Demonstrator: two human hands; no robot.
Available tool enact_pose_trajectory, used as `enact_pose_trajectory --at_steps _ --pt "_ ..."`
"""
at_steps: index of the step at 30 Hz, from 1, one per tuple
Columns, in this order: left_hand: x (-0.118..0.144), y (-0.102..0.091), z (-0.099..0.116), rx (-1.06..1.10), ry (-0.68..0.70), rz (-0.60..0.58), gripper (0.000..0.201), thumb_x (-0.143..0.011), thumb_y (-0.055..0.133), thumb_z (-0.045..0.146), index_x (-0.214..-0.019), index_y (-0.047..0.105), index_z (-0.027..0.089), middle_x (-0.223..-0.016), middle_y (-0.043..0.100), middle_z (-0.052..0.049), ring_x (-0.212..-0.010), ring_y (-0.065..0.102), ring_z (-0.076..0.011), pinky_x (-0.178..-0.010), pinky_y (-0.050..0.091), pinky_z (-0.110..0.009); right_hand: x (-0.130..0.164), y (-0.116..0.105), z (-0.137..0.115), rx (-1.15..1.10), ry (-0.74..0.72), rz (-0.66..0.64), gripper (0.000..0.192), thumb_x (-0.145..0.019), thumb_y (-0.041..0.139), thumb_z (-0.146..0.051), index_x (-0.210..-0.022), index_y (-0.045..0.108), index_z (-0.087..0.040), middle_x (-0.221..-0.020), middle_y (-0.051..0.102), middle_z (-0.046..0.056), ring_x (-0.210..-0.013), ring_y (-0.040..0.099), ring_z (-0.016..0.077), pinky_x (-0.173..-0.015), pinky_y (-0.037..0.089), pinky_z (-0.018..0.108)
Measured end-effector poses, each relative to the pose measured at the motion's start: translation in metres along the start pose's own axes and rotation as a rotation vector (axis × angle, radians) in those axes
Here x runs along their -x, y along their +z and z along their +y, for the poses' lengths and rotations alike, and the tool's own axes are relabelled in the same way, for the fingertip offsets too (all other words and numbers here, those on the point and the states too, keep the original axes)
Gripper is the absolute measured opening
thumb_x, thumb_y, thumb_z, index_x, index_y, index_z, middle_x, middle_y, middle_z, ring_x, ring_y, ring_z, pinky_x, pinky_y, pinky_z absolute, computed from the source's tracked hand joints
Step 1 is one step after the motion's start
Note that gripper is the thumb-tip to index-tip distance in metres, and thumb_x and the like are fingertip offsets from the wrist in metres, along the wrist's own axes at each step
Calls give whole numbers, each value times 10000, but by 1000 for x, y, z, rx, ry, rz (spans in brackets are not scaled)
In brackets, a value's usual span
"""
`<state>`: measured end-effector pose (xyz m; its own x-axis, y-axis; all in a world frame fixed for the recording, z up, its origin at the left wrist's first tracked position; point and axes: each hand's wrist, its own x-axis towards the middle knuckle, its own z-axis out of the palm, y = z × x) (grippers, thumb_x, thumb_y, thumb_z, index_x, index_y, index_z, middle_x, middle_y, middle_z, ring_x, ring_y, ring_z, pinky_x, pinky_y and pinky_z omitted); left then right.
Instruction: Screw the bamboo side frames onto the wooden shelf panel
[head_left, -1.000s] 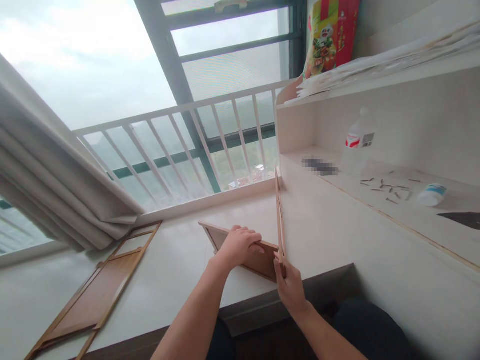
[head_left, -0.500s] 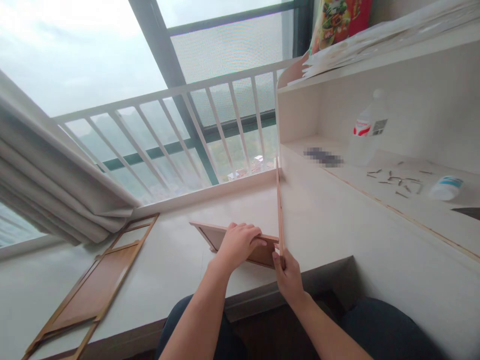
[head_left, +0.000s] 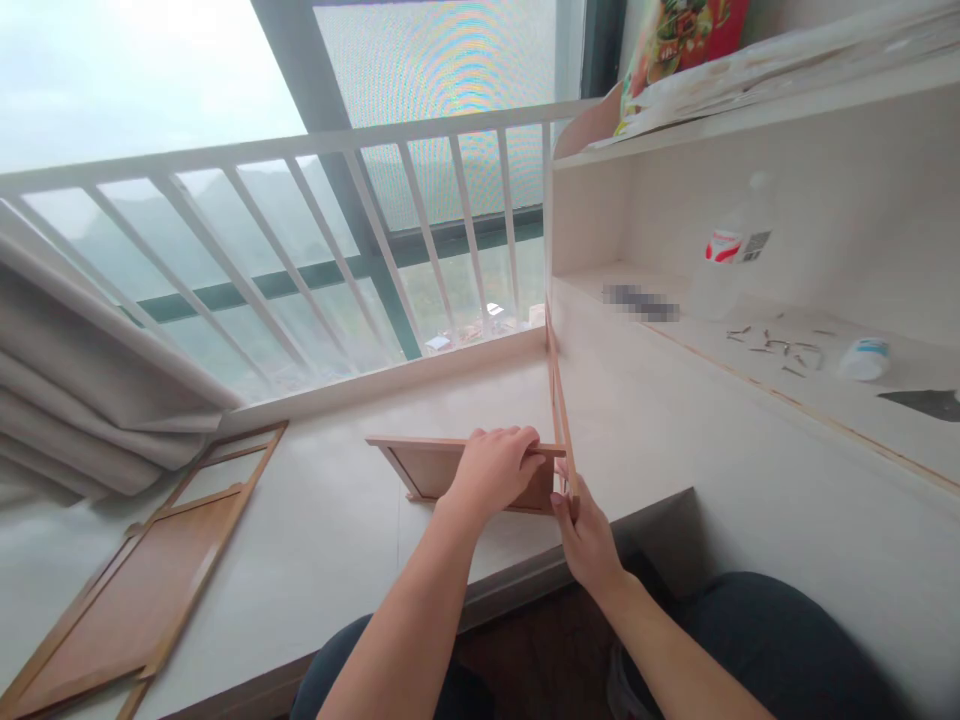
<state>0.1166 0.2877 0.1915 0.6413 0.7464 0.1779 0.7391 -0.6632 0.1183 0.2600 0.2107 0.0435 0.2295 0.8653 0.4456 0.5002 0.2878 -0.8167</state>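
Your left hand point(head_left: 495, 468) sits just below the centre of the frame, forearm rising from the bottom edge, wrist bent forward, fingers curled over the top edge of the short wooden panel point(head_left: 435, 468) and closed on it; the thumb is hidden behind the hand. That panel stands on its long edge on the white sill point(head_left: 337, 540), roughly level across the frame. Your right hand point(head_left: 589, 535) comes in from the lower right, palm turned left, fingers and thumb pinched shut on the near end of the long wooden panel point(head_left: 559, 400), which also stands on edge and runs away from you toward the white railing point(head_left: 420, 210). The two panels meet at a right angle just between your hands, touching at the corner. Compared with a second ago, both grips are unchanged, but the short panel's top edge reads more level and the joint sits higher in the frame, since the view has tipped down. A third framed panel point(head_left: 135, 590) lies flat at lower left, well apart. Screws point(head_left: 780, 345), a small white jar point(head_left: 862, 358) and a clear bottle point(head_left: 724, 260) rest on the shelf point(head_left: 840, 400) at right.
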Motion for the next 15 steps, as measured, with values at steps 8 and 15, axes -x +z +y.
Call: enact_pose_trajectory --at_steps 8,15 --pt "-4 4 -4 57 81 34 402 -1024 458 310 -1424 500 299 -1140 775 -37 -1070 707 -242 -942 504 -371 -6 3 -7 16 -53 -59 483 -1065 405 -371 -1529 433 -239 -1474 590 121 -1370 576 258 -1102 512 408" --pt "3 -2 -3 -13 108 6 531 -1030 416 244 -1531 409 420 -1149 748 -5 -963 721 -209 -821 507 -312 -5 4 -17 -24 -72 -74 519 -1055 439 -370 -1561 398 -262 -1377 643 110 -1289 631 257 -1028 564 395"
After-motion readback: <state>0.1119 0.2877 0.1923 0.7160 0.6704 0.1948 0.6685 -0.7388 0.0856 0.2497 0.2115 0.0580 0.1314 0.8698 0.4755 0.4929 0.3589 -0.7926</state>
